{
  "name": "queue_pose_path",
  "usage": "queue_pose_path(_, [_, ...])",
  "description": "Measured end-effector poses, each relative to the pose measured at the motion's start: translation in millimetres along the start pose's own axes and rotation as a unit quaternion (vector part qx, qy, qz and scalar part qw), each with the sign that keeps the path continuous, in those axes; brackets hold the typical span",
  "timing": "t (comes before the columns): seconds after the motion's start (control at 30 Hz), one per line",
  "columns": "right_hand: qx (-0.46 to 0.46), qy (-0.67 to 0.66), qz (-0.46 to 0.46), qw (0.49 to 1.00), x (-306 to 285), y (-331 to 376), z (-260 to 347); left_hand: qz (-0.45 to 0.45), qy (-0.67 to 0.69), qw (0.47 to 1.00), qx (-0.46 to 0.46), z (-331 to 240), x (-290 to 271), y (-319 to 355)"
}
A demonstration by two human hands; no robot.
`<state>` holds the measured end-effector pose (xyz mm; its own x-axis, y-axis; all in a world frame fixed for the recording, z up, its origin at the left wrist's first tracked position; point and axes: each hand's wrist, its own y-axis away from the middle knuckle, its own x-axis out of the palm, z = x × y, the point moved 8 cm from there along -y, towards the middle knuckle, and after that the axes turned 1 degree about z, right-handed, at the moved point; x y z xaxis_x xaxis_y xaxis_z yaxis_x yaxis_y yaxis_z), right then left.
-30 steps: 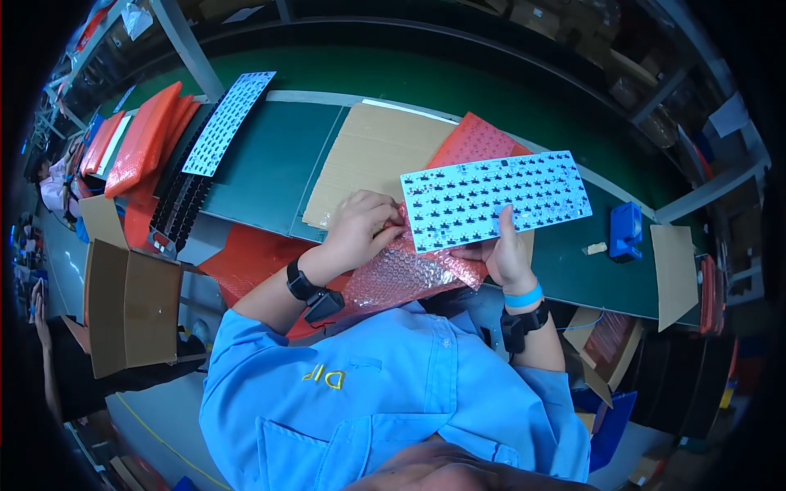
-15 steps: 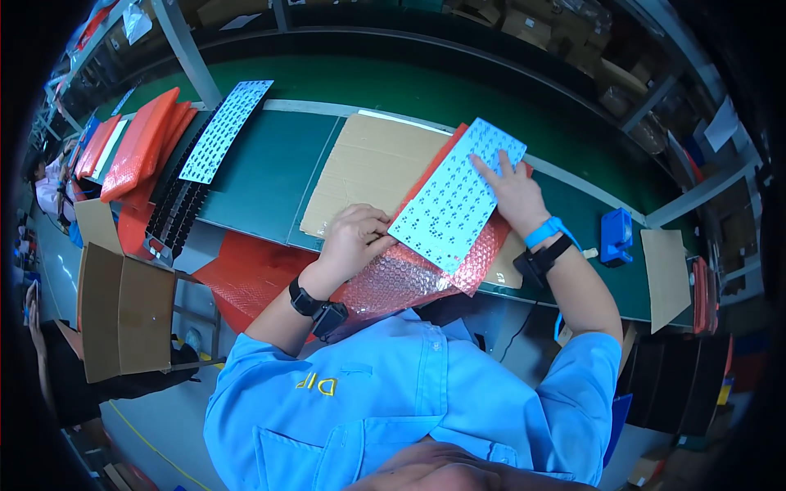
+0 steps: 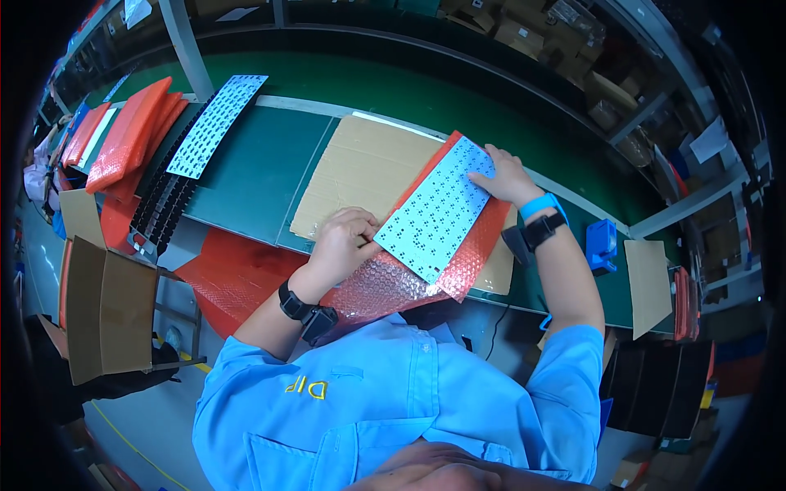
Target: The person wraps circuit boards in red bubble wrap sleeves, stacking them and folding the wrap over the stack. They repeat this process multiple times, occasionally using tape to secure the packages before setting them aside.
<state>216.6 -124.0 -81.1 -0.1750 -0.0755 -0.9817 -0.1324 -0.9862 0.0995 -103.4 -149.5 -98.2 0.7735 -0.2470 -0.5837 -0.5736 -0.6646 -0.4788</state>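
A pale blue-white circuit board (image 3: 434, 217), patterned with rows of small dark marks, lies at a slant on red bubble wrap (image 3: 483, 245). At its near left corner my left hand (image 3: 344, 241) is closed, the fingers curled and pinching the wrap's edge beside the board; the fingertips are partly hidden. My right hand (image 3: 509, 176) rests at the board's far right end. Its thumb stretches over the board's face, with the other fingers apart from it along the edge. Under the wrap is a flat cardboard sheet (image 3: 368, 159).
Another circuit board (image 3: 217, 127) rests on a black slotted rack (image 3: 164, 200) at the left. Red bubble-wrapped packs (image 3: 131, 135) stand beyond it. An open carton (image 3: 110, 303) is at the lower left. A blue tool-like object (image 3: 601, 245) sits on the green bench (image 3: 246, 184) at right.
The board has shifted nearer on the wrap, so red wrap shows past its far end. My right hand has moved from lying spread on the board's face to its far right edge.
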Motion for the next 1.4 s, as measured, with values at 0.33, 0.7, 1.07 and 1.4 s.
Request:
queue_pose_path(0.33, [0.019, -0.107, -0.047, 0.993, 0, -30, -6, 0.001, 0.0, 1.0, -0.014, 1, -1, 0])
queue_pose_path(0.7, [0.162, -0.37, -0.024, 0.914, -28, -58, -38, 0.003, 0.003, 1.0, -0.014, -1, -4, -5])
queue_pose_path(1.07, [0.107, -0.25, -0.1, 0.957, 9, -89, -42, 0.0, 0.011, 1.0, -0.02, 0, -3, -2])
queue_pose_path(1.4, [0.143, -0.259, -0.075, 0.952, 20, -78, -49, -0.021, 0.018, 0.999, 0.017, -1, -7, -1])
